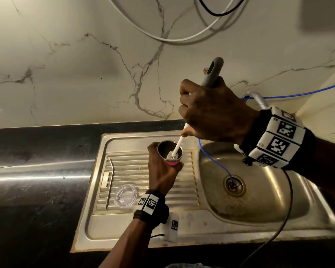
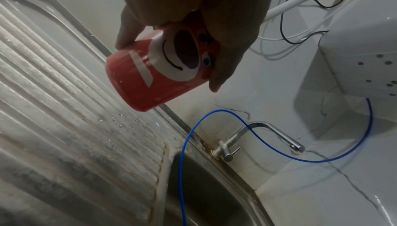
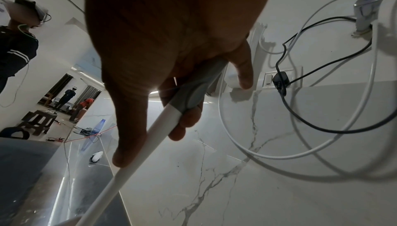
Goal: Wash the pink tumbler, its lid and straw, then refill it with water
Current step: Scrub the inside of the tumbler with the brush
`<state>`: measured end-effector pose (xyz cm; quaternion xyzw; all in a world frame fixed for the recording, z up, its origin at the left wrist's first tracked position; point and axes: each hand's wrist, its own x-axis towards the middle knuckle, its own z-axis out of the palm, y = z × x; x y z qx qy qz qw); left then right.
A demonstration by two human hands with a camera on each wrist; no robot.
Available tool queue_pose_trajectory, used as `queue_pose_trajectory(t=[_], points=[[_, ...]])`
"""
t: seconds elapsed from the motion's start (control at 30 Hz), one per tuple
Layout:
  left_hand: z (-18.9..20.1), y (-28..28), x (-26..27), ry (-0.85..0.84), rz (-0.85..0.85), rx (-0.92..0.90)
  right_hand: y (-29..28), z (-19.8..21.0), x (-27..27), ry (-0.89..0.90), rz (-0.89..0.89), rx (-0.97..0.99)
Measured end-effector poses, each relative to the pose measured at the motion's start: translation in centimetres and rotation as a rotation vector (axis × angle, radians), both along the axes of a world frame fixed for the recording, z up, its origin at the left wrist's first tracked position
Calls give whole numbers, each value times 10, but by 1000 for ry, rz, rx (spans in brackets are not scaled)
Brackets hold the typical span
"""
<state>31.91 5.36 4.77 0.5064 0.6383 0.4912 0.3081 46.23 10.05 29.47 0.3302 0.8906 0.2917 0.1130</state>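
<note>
Bench: a dark, glossy bench (image 1: 37, 163) fills the lower left of the head view, with a streak of reflected light across it.
Straw: a bent metal straw (image 1: 110, 182) lies along the left edge of the ribbed draining board (image 1: 182, 190), left of centre in the head view.
Lid: a clear round lid (image 1: 125, 195) lies flat on the board just right of the straw, not touching it.
Left hand: the left hand (image 1: 161, 169) is wrapped round the pink tumbler (image 2: 154, 70), holding it tilted above the draining board at the centre of the head view.
Tumbler print: in the left wrist view the side shows a cartoon bear face with a white muzzle, dark nose and two eyes; no writing can be read on it.
Brush: the white bristle head of a bottle brush (image 1: 177, 147) sits inside the tumbler's steel mouth; its white shaft rises to a grey handle with a slot.
Right hand: the right hand (image 1: 211, 111), right of centre in the head view, grips the brush where white shaft meets grey handle.
Wrist bands: black bands with square black-and-white code tags on both wrists.
Sink: a worn steel basin (image 1: 278, 190) at lower right; a thin blue tube (image 2: 184, 161) runs down to its drain.
Tap: a chrome tap (image 2: 257, 138) stands at the basin's back edge.
Wall: pale marble with grey veins; white and black cables (image 3: 300, 111) loop across it from a switch plate at the right of the right wrist view.
</note>
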Motion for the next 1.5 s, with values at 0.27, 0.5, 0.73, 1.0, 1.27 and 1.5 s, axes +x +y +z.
queue_pose_trajectory(t=[0.27,0.5,0.73,1.0,1.27,1.5], points=[[8,-2,9,-2,4,6,-6,-26,-4,49,-3,-34],[3,-6,11,3,-9,-3,-1,-25,-1,39,-1,-20],[-2,-4,8,30,-14,-10,2,-13,3,-13,52,84],[7,-5,14,8,-20,-13,-1,-38,-16,-286,-88,185],[10,-3,14,-9,-27,-12,-2,-41,-10,-17,40,72],[-5,-8,11,25,-36,-26,0,-14,-2,80,92,88]])
